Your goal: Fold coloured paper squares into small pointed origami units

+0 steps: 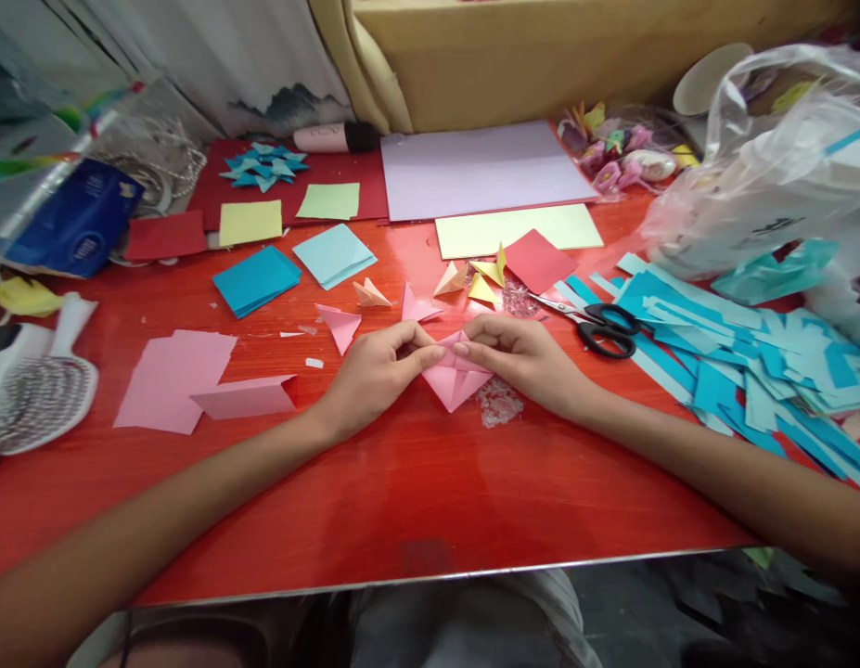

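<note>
A partly folded pink paper piece (452,382) lies on the red table (416,482) at the middle. My left hand (374,373) pinches its left side with curled fingers. My right hand (523,354) presses and grips its right side, the fingertips of both hands almost meeting over the top fold. Most of the paper's upper part is hidden under my fingers; its lower point shows between my hands.
Folded pink and yellow paper pieces (471,274) lie just beyond. Black-handled scissors (600,327) sit to the right beside blue paper strips (736,357). Pink sheets (175,376) lie left, blue squares (257,278) farther back, a plastic bag (770,167) at right.
</note>
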A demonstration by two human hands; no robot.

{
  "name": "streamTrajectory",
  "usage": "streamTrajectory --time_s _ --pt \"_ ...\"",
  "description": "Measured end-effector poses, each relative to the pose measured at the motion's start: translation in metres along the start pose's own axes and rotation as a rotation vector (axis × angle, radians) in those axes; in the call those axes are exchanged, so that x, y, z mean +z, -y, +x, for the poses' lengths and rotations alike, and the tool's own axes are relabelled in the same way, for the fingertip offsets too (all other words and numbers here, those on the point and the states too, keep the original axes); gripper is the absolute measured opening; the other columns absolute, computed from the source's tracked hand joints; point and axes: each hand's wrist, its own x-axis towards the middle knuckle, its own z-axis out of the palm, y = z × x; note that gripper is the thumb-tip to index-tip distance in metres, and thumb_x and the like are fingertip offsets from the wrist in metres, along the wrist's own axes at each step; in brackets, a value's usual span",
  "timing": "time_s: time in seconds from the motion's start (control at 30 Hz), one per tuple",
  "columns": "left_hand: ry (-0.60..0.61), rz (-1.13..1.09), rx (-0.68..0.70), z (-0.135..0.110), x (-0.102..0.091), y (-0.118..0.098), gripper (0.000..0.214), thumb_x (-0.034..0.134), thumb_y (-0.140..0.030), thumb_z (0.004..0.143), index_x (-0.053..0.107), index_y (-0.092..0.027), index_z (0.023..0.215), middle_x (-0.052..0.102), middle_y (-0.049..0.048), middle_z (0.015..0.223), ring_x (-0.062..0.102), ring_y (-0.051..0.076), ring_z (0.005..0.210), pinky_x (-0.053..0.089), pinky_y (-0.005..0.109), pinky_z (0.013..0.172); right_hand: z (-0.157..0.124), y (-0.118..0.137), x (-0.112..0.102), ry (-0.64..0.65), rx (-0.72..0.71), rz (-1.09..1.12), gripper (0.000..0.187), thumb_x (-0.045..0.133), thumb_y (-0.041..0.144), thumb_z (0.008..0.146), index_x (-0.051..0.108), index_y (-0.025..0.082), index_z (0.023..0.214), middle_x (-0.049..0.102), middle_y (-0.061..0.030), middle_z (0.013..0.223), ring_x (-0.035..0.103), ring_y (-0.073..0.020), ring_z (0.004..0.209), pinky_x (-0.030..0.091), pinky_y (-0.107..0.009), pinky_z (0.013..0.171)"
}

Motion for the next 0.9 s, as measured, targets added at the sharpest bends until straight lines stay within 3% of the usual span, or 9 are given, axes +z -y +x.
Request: streamTrajectory --time_s 0.13,0.27,0.37,0.47,0.6,0.77,0.9 --pt "-0.048 -0.091 0.005 0.0002 0.0016 0.0010 0.026 0.057 -0.038 0.081 0.051 -0.016 0.068 0.051 -0.0026 0.066 0.045 0.009 0.060 0.036 0.022 0.055 -0.0009 0.0017 0.0014 -0.029 -0.036 0.011 0.025 0.054 0.038 0.084 0.058 0.016 0.072 0.048 0.0006 0.066 0.041 -0.0098 0.061 0.031 -0.023 0.054" --pt "-0.077 -0.217 0.027 -0.0004 0.0036 0.0018 0.018 0.061 -0.033 0.079 0.053 -0.018 0.086 0.052 -0.0014 0.076 0.050 0.009 0.067 0.041 0.022 0.061 -0.0018 0.0022 0.0020 -0.136 0.015 0.127 0.023 0.053 0.039 0.084 0.058 0.017 0.076 0.049 0.0009 0.067 0.042 -0.0096 0.060 0.031 -0.023 0.053" --pt "-0.147 -0.240 0.076 -0.0015 0.0046 0.0004 0.023 0.061 -0.026 0.079 0.050 -0.021 0.099 0.050 -0.0023 0.076 0.050 0.009 0.070 0.041 0.022 0.064 -0.0019 0.0027 0.0015 -0.039 0.036 0.118 0.027 0.053 0.040 0.083 0.055 0.017 0.070 0.045 0.0016 0.063 0.039 -0.0091 0.057 0.029 -0.023 0.051" --pt "-0.204 -0.264 0.096 -0.0017 0.0046 -0.0007 0.023 0.062 -0.027 0.079 0.050 -0.022 0.098 0.050 -0.0026 0.076 0.049 0.009 0.069 0.041 0.020 0.063 -0.0017 0.0026 0.0008 0.029 0.015 0.037 0.035 0.053 0.040 0.084 0.048 0.016 0.059 0.038 0.0025 0.059 0.033 -0.0082 0.055 0.024 -0.023 0.049" --pt "-0.137 -0.302 0.086 -0.0002 0.0038 0.0017 0.027 0.063 -0.031 0.078 0.051 -0.021 0.099 0.052 -0.0016 0.077 0.051 0.009 0.068 0.043 0.019 0.060 -0.0012 0.0017 0.0008 -0.103 0.032 0.060 0.037 0.052 0.040 0.085 0.046 0.016 0.057 0.037 0.0031 0.057 0.032 -0.0077 0.053 0.023 -0.023 0.048" --pt "-0.108 -0.191 0.083 -0.0002 0.0031 0.0034 0.021 0.056 -0.029 0.082 0.057 -0.020 0.101 0.053 -0.0007 0.077 0.051 0.010 0.071 0.042 0.021 0.064 -0.0010 0.0044 0.0016 -0.063 0.052 0.160 0.025 0.057 0.043 0.081 0.064 0.019 0.080 0.060 -0.0007 0.077 0.052 -0.0129 0.070 0.040 -0.024 0.062" --pt "-0.055 -0.064 0.101 -0.0023 0.0023 0.0006 0.027 0.047 -0.030 0.088 0.059 -0.023 0.111 0.059 0.0018 0.088 0.052 0.012 0.078 0.042 0.025 0.073 -0.0010 0.0044 0.0005 -0.123 0.040 0.158 0.027 0.053 0.044 0.084 0.066 0.020 0.085 0.063 -0.0015 0.083 0.056 -0.0153 0.080 0.042 -0.026 0.071"
